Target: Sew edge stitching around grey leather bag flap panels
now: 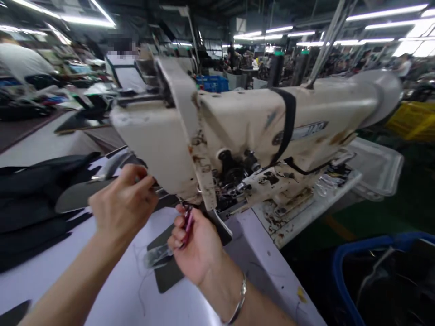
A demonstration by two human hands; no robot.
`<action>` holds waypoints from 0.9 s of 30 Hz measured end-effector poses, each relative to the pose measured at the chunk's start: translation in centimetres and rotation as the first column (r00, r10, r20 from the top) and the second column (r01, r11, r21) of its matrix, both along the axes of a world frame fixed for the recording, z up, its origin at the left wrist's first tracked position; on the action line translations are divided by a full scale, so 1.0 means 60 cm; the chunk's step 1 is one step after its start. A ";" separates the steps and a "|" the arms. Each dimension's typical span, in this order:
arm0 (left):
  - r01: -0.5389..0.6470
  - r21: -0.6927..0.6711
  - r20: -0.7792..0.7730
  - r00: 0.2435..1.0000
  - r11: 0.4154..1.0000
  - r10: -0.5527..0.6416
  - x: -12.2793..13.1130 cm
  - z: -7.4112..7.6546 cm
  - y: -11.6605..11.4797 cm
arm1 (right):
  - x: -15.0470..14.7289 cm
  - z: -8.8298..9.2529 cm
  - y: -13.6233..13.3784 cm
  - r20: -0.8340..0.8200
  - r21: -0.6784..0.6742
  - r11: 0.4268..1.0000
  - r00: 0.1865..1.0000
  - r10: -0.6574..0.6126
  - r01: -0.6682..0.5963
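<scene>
At a worn cream industrial sewing machine (238, 122), our right hand (197, 246) clasps a small pink-handled tool (188, 224) just under the needle end, above a dark grey fabric piece (166, 274) on the white table (136, 299). Our left hand (124, 203) is pinched closed beside it; on what, we cannot tell.

Blue bin (360, 246) near right, yellow crates (412, 120) farther back.

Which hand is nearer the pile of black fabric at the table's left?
Left. The left hand is just right of the black fabric pile, by the sewing machine head; the right hand sits farther right, gripping a pink tool.
</scene>
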State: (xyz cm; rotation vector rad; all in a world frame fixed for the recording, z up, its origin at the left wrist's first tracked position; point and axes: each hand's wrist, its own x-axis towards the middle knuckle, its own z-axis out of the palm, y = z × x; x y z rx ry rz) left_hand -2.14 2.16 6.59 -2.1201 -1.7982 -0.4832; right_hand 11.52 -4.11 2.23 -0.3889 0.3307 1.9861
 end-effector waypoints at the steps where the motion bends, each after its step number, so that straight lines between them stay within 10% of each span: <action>1: -0.047 0.022 -0.073 0.996 0.999 0.048 -0.001 0.003 -0.003 | 0.000 0.003 0.004 -0.010 -0.002 1.000 1.000 -0.007 0.007; 27: 0.002 0.095 -0.142 0.990 0.995 0.011 -0.002 -0.019 -0.004 | -0.020 -0.006 -0.020 -0.027 0.128 0.992 1.000 -0.001 0.005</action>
